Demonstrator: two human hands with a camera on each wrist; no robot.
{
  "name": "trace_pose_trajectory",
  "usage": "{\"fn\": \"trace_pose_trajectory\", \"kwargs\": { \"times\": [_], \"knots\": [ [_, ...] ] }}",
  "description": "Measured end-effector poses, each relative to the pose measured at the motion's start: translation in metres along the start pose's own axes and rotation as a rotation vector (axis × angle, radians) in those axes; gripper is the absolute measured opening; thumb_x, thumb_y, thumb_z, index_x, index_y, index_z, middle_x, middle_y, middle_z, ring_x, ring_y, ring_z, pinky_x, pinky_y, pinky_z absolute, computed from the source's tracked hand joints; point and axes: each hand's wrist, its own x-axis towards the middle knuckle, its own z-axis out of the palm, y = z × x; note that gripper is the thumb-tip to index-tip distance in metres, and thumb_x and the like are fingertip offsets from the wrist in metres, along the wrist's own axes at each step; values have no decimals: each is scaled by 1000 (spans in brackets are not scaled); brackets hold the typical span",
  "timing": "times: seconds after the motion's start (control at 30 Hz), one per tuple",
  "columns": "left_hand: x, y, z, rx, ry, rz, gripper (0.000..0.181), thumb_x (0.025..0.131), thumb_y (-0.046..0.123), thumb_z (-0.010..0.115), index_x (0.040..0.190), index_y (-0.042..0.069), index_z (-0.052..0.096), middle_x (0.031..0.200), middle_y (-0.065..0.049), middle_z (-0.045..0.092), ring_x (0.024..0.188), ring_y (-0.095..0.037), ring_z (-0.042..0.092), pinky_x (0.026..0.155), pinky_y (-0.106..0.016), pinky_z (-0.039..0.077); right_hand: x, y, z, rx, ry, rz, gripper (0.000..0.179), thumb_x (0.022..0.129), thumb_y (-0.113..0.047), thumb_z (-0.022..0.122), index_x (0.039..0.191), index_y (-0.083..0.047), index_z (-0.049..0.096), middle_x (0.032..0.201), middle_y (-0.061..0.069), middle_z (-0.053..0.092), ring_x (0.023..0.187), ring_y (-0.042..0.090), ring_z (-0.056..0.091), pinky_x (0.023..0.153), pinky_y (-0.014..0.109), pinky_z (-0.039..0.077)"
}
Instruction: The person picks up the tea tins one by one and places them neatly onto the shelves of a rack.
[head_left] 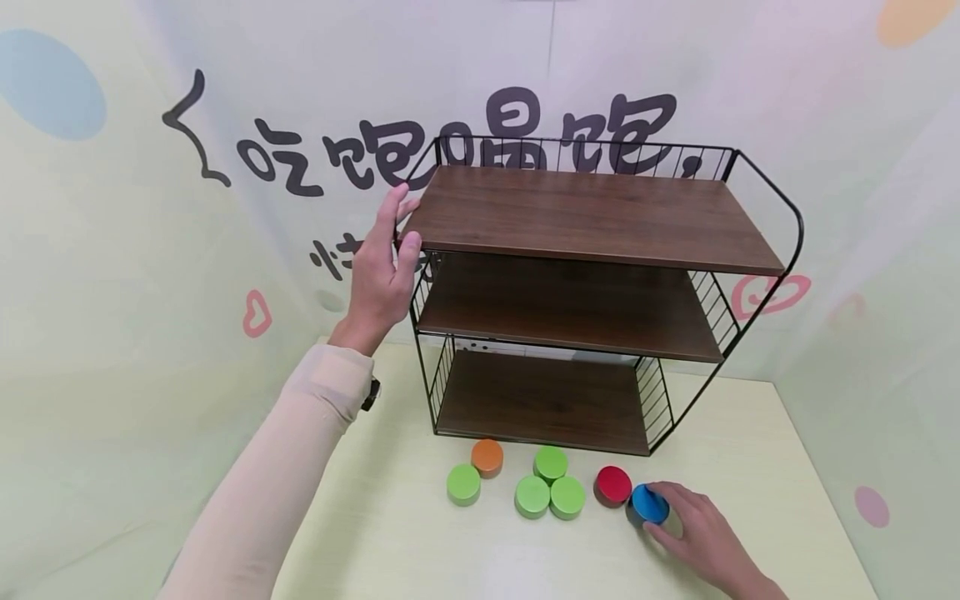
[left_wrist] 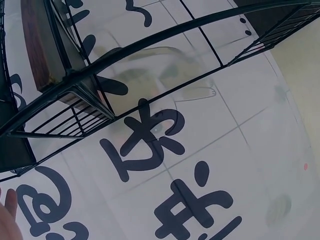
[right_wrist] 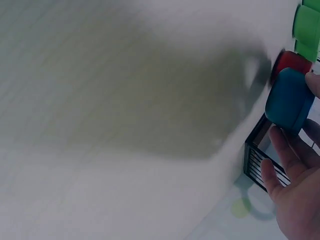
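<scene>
My left hand (head_left: 382, 279) grips the upper left corner of a three-tier rack (head_left: 592, 212) with dark wood boards and a black wire frame. The thumb lies at the front corner, the fingers along the side rail. In the left wrist view only a sliver of that hand (left_wrist: 9, 220) shows. On the table at the front right, my right hand (head_left: 701, 533) pinches a small round blue container (head_left: 649, 503) between thumb and fingers. A similar red container (head_left: 613, 485) sits just left of it. In the right wrist view the blue container (right_wrist: 287, 100) overlaps the red one.
Three green round containers (head_left: 551, 463) cluster on the table in front of the rack. Farther left, another green container (head_left: 463, 484) stands beside an orange one (head_left: 487, 457). Behind the rack hangs a pale backdrop (head_left: 337, 75) with large dark lettering.
</scene>
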Motion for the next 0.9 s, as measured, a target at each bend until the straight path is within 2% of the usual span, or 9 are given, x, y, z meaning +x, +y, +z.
{"fn": "trace_pose_trajectory", "kwargs": {
  "times": [0.2, 0.6, 0.9],
  "knots": [
    [0, 0, 0, 5, 3, 6, 53, 101, 29, 40, 149, 7, 40, 135, -12, 62, 131, -18, 53, 105, -42, 39, 6, -6, -13, 8, 11, 1, 55, 72, -24, 89, 119, -5, 68, 117, 14, 68, 101, 35, 65, 81, 56, 54],
    [1, -2, 1, 15, 4, 6, 53, 102, 30, 39, 149, 7, 39, 135, -14, 61, 131, -22, 53, 105, -42, 39, 17, -18, -41, -19, 93, -85, 58, 67, -23, 91, 118, -5, 69, 113, 15, 69, 95, 35, 66, 73, 53, 56],
    [0, -1, 0, 10, 11, 14, 53, 102, 29, 39, 149, 6, 40, 134, -14, 62, 131, -19, 53, 104, -41, 39, 28, -22, -60, -40, 220, -220, 61, 61, -19, 93, 115, -4, 69, 109, 9, 70, 91, 29, 66, 69, 49, 57]
  ]
}}
